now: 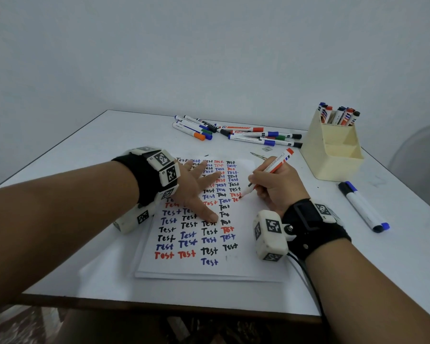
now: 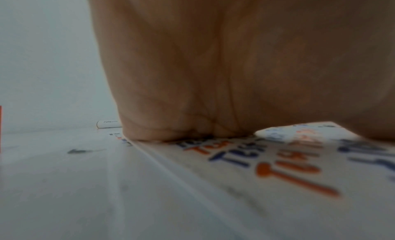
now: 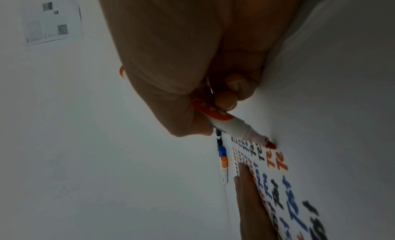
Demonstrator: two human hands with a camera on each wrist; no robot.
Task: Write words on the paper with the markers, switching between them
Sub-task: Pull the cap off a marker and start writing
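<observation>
Red ink is going down right now: my right hand [image 1: 273, 187] pinches an uncapped red marker [image 1: 271, 171] in a writing grip, with the nib touching the paper [image 1: 243, 266] in the middle of the frame, at the right end of a row where I read only "Te" in red, so I judge this word half finished. The paper lies on the white surface [image 1: 85, 155], apparently the top sheet of a thin stack, and my left hand [image 1: 196, 189] lies flat on it with fingers spread and straight, holding nothing, simply pinning the sheet; the left wrist view confirms the palm is pressed down at the sheet's edge. As for progress, the sheet is already well filled: column after column of the word "Test" in black, blue and red, so switching between colours has clearly been done many times. What is left, as far as I can tell, is the blank strip down the right side of the sheet and the bare margin at the bottom. "Test" is the only writing I can read; the print on the marker barrels is too small or blurred to make out a brand. A loose pile of markers [image 1: 236, 131] lies in the upper middle of the frame, a cream organiser [image 1: 333, 155] with more markers standing in its rear compartment sits at upper right, and a blue marker [image 1: 365, 207] lies at the right beside a black one.
</observation>
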